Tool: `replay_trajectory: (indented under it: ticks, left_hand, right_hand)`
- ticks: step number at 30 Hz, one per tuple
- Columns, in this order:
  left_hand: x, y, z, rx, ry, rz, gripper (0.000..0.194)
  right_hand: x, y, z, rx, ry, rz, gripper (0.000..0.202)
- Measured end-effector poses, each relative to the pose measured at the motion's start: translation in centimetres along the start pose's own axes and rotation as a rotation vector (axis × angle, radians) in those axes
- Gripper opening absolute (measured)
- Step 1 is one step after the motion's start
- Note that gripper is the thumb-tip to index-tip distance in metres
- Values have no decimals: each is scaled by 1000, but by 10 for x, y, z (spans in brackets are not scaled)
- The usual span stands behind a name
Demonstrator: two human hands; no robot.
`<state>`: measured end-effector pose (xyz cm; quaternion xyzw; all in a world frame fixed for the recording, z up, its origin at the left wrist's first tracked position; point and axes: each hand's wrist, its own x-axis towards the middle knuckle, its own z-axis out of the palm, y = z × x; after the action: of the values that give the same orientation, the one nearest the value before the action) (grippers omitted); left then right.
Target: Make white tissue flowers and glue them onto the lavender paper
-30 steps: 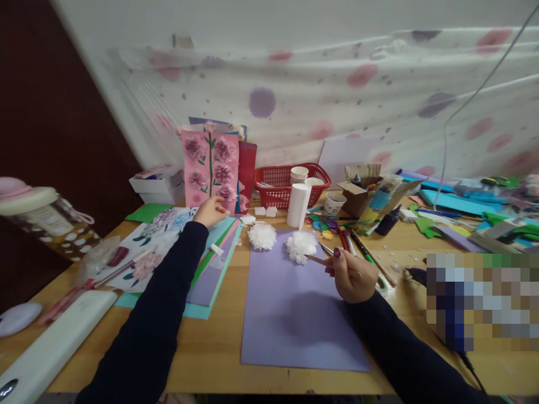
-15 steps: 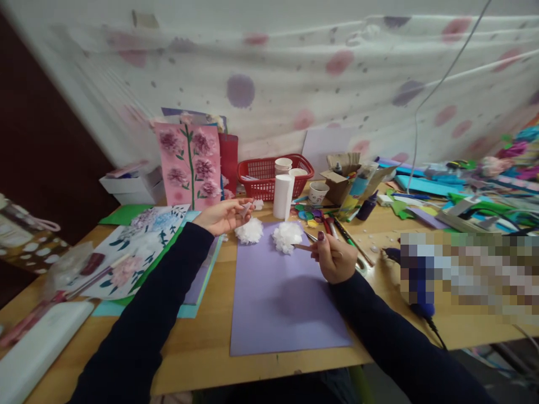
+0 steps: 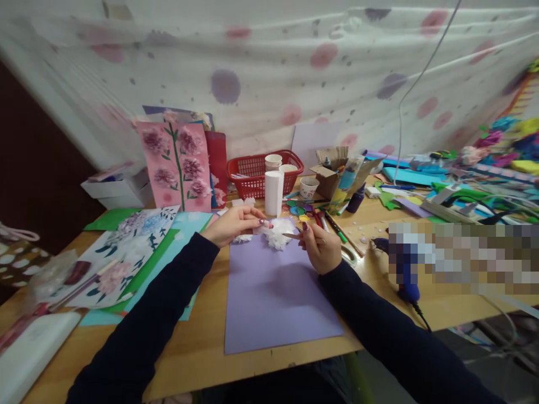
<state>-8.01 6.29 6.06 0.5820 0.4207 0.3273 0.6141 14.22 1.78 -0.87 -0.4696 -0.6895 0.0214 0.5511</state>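
Note:
My left hand (image 3: 238, 224) reaches in from the left, with thumb and fingers pinched together at a fluffy white paper flower (image 3: 278, 235). What lies between its fingertips is too small to make out. My right hand (image 3: 323, 247) is closed on a thin, flat brown stick (image 3: 291, 235), its tip pointing left at the same flower. A second white flower (image 3: 243, 239) is partly hidden behind my left hand. Both flowers lie at the far end of a purple sheet of card (image 3: 273, 303).
A white roll (image 3: 273, 193) stands behind the flowers, before a red basket (image 3: 236, 171) with paper cups. Scissors (image 3: 348, 256) and brushes lie beside my right hand. A blue glue gun (image 3: 406, 275) rests further right. Flower pictures (image 3: 185, 160) are at left.
My left hand has moved right and slightly down, from above the left flower to the right-hand one. The stick stays at the flower. The whole view has shifted slightly.

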Motion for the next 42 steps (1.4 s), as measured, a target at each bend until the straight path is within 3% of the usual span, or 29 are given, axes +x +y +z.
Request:
replay_trajectory:
  ticks: [8, 12, 14, 17, 20, 22, 27, 34, 36, 39, 42]
  left_hand:
    - [12, -21, 23, 321, 26, 111, 10]
    - [17, -25, 20, 576, 68, 227, 10]
    - [14, -22, 12, 714, -33, 256, 13]
    - [9, -18, 1, 907, -280, 199, 21]
    - [9, -26, -1, 1018, -289, 108, 28]
    - [12, -35, 0, 1024, -251, 77, 31]
    - [14, -42, 0, 893, -385, -3, 14]
    - [12, -40, -1, 540, -276, 65, 21]
    - [14, -45, 2, 608, -287, 72, 26]
    - [15, -48, 5, 756, -307, 82, 16]
    - [14, -45, 5, 763, -354, 52, 12]
  right_hand:
    - [4, -3, 1, 27, -28, 47, 42]
    - [5, -2, 2, 22, -48, 63, 44]
    - [4, -1, 3, 25, -50, 68, 43]
    - [3, 1, 4, 33, -57, 76, 41]
    - [2, 2, 4, 34, -67, 80, 40]
    - [2, 2, 4, 30, -62, 80, 40]
    - [4, -2, 2, 32, -42, 72, 42]
    - [3, -7, -2, 44, 25, 59, 44]
    - [1, -7, -3, 63, 16, 44, 46]
    - [-1, -5, -1, 69, -82, 3, 48]
    - [-1, -2, 4, 61, -126, -11, 46]
